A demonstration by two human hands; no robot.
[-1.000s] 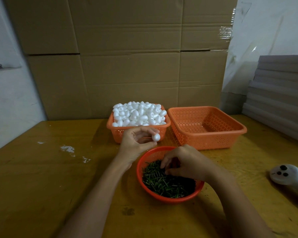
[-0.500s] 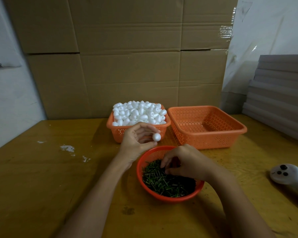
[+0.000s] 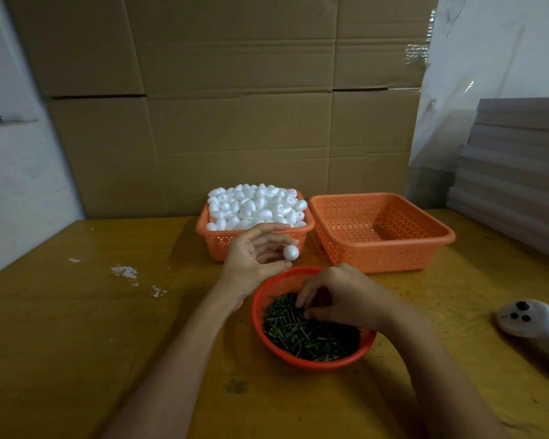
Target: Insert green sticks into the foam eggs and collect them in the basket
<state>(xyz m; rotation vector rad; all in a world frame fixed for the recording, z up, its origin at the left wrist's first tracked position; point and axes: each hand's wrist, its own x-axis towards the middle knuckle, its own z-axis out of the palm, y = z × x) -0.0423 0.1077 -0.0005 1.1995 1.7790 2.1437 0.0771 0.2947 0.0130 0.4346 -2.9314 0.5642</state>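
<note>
Left hand [image 3: 254, 258] is raised above the table [image 3: 76, 327], palm turned to the right, w/ one foam egg [image 3: 290, 252] pinched btw thumb tip & fingertips. The index finger is stretched out loosely above it. The egg is in the air, just in front of the egg basket [image 3: 216, 245] & over the far rim of the round basket [image 3: 317, 366].

Right hand [image 3: 339, 296] is palm-down over the round basket, fingers curled down into the green sticks [image 3: 298, 334], thumb & forefinger close together at the pile. Can't tell whether a stick is actually btw them, since the fingertips hide it.

The round basket, red-orange, sits near the table's ctr, somewhat toward the near edge. The sticks lie in a loose heap covering its bottom.

The egg basket, orange & perforated, stands at the far edge in front of the cardboard [image 3: 235, 106], heaped w/ white foam eggs [image 3: 254, 205] above its rim. Just beside it on the right, touching or nearly so, is the wide basket [image 3: 381, 253]. It's the same orange, also at the far edge, & its perforated floor shows.

A white controller [image 3: 533, 321] w/ three dark buttons lies at the table's right edge. A stack of grey boards [image 3: 514, 172] rises at the far right corner. White flecks [image 3: 124, 271] dot the left part of the table.
</note>
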